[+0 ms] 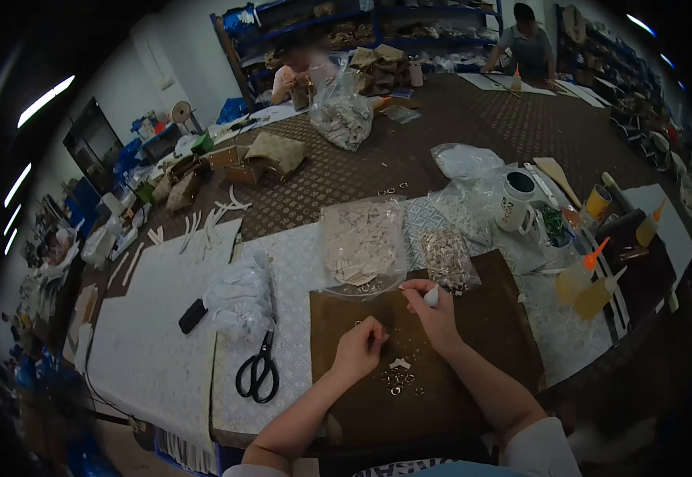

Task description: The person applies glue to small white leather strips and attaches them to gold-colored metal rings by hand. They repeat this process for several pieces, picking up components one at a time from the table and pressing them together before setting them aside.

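Observation:
My right hand (437, 319) is closed around a small white tube-like object (432, 297), its fingertips close to the front edge of a clear bag of small beige pieces (362, 238). Over the brown mat (473, 374), my left hand (360, 348) has its fingers curled into a pinch; what they hold, if anything, is too small to make out. Below it on the mat lie several small metal rings (396, 389) and a small white piece (399, 363). A second bag, full of small metallic pieces (447, 258), lies just beyond my right hand.
Black-handled scissors (258, 377) and a bag of white material (240, 292) lie to the left. Glue bottles (575, 280), a white mug (515, 202) and tools stand at the right. Two people (527, 44) sit across the table, near a bag of pale pieces (341, 119).

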`<state>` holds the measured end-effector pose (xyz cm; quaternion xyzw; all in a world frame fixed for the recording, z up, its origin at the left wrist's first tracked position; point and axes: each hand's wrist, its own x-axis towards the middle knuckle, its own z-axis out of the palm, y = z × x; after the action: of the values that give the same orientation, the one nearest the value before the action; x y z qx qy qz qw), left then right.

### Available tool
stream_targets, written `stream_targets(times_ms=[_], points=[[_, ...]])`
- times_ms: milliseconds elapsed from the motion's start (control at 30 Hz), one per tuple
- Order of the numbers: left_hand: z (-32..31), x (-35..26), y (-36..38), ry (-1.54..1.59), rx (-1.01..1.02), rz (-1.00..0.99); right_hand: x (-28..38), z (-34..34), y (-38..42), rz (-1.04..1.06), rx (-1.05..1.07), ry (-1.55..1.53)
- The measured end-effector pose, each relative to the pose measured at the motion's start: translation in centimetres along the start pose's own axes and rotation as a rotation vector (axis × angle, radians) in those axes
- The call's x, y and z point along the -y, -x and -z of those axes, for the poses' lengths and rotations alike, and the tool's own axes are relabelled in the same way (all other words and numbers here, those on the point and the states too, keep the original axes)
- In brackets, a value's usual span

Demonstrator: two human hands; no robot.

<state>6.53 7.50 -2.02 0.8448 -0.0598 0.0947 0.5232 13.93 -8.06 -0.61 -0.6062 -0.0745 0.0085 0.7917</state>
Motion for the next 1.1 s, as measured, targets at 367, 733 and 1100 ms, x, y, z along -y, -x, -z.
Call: stream_targets(times_ms=[367, 733, 1100], points=[[-2.0, -0.6, -3.8, -0.884, 0.036, -0.359, -0.8, 0.9, -1.0, 0.204, -0.081, 0.013], [-3.1, -0.8, -2.5, -1.013, 0.169, -0.351, 0.3, 1.5, -1.2, 0.22, -0.193, 0.006], [-2.7, -3.6, -0.5, -0.225, -0.117, -0.16, -0.6, 1.4, -1.5, 0.017, 0.042, -0.106]])
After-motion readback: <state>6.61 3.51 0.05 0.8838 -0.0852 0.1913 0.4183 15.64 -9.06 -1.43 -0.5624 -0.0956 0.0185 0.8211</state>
